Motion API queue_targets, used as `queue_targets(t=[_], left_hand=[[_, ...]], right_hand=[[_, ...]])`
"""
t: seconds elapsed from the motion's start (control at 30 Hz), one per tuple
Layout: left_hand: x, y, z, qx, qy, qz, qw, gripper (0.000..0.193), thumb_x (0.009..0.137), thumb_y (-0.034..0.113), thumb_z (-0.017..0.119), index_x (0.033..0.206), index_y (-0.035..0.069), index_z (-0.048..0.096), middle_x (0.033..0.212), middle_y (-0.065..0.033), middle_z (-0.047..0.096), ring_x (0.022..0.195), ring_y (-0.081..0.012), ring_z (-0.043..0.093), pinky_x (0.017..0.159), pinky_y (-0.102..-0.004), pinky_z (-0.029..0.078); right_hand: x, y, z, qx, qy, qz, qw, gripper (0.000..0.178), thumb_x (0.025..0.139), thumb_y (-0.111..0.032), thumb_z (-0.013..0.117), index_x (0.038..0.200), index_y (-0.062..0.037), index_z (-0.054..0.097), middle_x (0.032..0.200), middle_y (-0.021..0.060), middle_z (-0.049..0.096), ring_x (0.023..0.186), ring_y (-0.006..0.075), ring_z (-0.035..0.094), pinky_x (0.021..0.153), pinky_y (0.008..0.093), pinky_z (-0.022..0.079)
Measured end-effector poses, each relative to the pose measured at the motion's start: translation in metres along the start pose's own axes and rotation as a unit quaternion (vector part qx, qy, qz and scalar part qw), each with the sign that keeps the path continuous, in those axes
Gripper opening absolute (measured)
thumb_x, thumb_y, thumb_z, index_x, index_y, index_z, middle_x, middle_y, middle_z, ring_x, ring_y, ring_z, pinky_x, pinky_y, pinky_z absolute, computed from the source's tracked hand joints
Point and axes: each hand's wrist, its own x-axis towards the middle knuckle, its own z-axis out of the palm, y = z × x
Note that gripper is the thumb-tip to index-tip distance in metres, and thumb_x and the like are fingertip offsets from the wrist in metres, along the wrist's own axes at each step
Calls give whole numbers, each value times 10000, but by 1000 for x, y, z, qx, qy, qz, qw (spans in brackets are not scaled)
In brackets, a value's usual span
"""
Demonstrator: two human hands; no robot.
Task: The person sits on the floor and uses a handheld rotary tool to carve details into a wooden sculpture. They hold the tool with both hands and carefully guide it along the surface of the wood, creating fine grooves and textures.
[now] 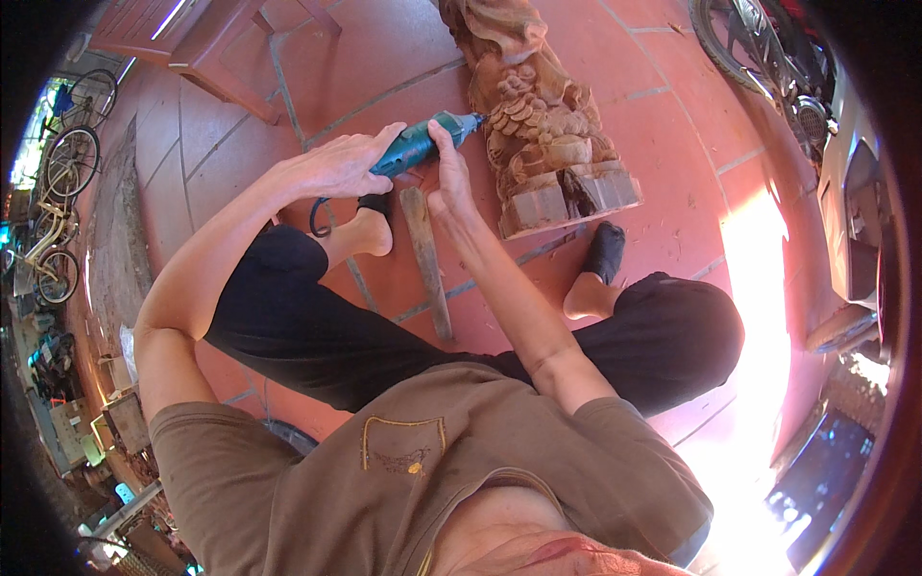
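left hand [338, 165] grip wraps rotary tool [423, 141] rear | right hand [448, 182] grip pinches front | tip at carving [538, 115]

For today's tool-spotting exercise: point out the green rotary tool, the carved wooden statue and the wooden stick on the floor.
green rotary tool [415, 146], head view, on its body.
carved wooden statue [538, 125], head view, on its carved middle.
wooden stick [425, 259], head view, on its mid-length.

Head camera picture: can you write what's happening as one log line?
left hand: grips green power tool | right hand: steadies tool | tip: on wooden carving | wooden stick: on tiled floor
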Motion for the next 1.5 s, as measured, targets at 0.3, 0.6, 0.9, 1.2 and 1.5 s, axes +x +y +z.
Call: queue_targets(t=[0.3, 0.6, 0.9, 1.2, 1.5], left_hand=[[-1, 4, -2, 1, 17, -3, 1000, 813, 817, 216, 665, 1485, 60, 227, 995, -320, 611, 921, -467, 631, 815, -496, 491], [3, 1, -1, 1, 20, 15, 1000, 831, 801, 208, 679, 1487, 60, 234, 1020, -326, 611, 960, -482, 620, 829, -512, 482], [-5, 12, -10, -11, 16, 11, 1000, 826, 801, 224, 670, 1489, 61, 244, 1042, -329, 605, 988, -482, 612, 859, -511, 471], [-5, 13, -13, 6, 52, 37, 998, 817, 800, 226, 677, 1493, 85, 268, 1065, -318, 615, 986, -495, 609, 847, -513, 480], [5, 23, -22, 49, 72, 52, 995, 819, 792, 232, 680, 1496, 90, 287, 1066, -327, 616, 970, -490, 618, 845, -506, 487]], right_hand=[[4, -6, 4, 1, 5, -27, 1000, 380, 863, -404, 714, 1047, -112, 557, 900, 35, 648, 770, 175, 687, 644, 388, 613], [0, -7, 5, -1, 20, -24, 1000, 396, 859, -422, 716, 1038, -102, 567, 897, 34, 647, 777, 184, 686, 647, 399, 617], [-8, -14, 9, -4, 11, -13, 1000, 402, 864, -431, 709, 1042, -98, 571, 904, 41, 655, 788, 189, 685, 660, 400, 614], [-9, -23, 14, 2, 30, -28, 999, 394, 871, -410, 701, 1046, -83, 568, 917, 62, 658, 791, 196, 688, 662, 397, 614], [-9, -37, 19, 24, 26, -62, 997, 415, 879, -421, 691, 1052, -65, 565, 939, 61, 646, 828, 188, 679, 677, 383, 602]])
